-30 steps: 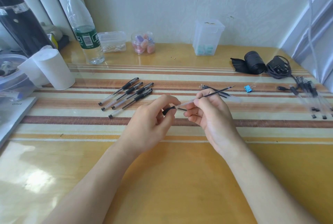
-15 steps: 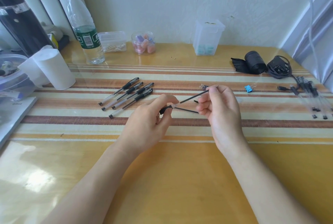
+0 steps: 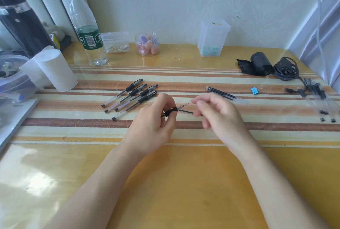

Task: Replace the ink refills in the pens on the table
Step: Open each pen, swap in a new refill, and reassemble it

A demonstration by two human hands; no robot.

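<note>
My left hand [image 3: 154, 123] pinches a pen's black grip piece [image 3: 170, 112]; a short clear stub with a metal tip sticks out of it, up and to the right. My right hand [image 3: 219, 114] is blurred, and its curled fingers hold a thin black refill [image 3: 186, 112] that reaches back to the grip piece. Several capped black pens [image 3: 132, 96] lie in a row just left of my hands. A small bundle of loose black refills [image 3: 220, 93] lies behind my right hand.
Several more pens [image 3: 316, 98] lie at the right edge, near a blue binder clip [image 3: 254, 90], a black roll [image 3: 259, 64] and a coiled charger cable [image 3: 285, 68]. A water bottle [image 3: 86, 26], paper roll [image 3: 55, 70], a jar [image 3: 147, 43] and clear boxes [image 3: 213, 37] line the back.
My right hand has drawn a long thin piece out to the right. Only a short stub now sticks out of the grip piece held in my left hand.
</note>
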